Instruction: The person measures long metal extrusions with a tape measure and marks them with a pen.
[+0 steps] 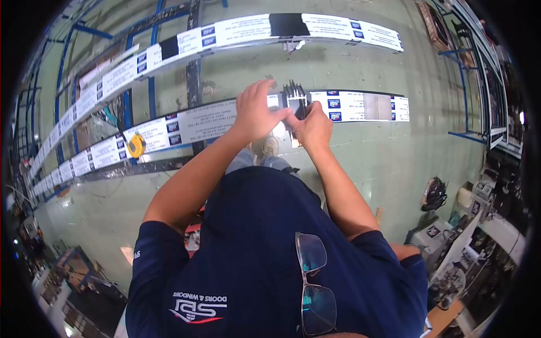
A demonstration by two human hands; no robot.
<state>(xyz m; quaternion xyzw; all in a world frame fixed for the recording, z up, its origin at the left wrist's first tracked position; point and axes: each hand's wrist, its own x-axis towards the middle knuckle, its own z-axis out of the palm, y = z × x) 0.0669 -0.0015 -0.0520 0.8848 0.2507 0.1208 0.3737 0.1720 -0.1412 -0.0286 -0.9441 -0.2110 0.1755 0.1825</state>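
Observation:
Across the middle lies a long profile [208, 117] wrapped in printed white film. Over it, my left hand [256, 112] spreads its fingers, with the thumb pointing toward my right hand. My right hand [314, 125] is closed on a short piece of metal profile [296, 101] with dark ribs, which overlaps the long profile in this view. Part of the piece is hidden behind the right fingers. The left thumb tip comes right up to the right hand and the piece.
A second film-wrapped profile [236, 31] with black patches runs across the blue-framed rack [151, 96] farther away. A yellow tape measure [136, 145] sits on the nearer profile at left. Machines [434, 236] and a black bag [434, 194] stand at right.

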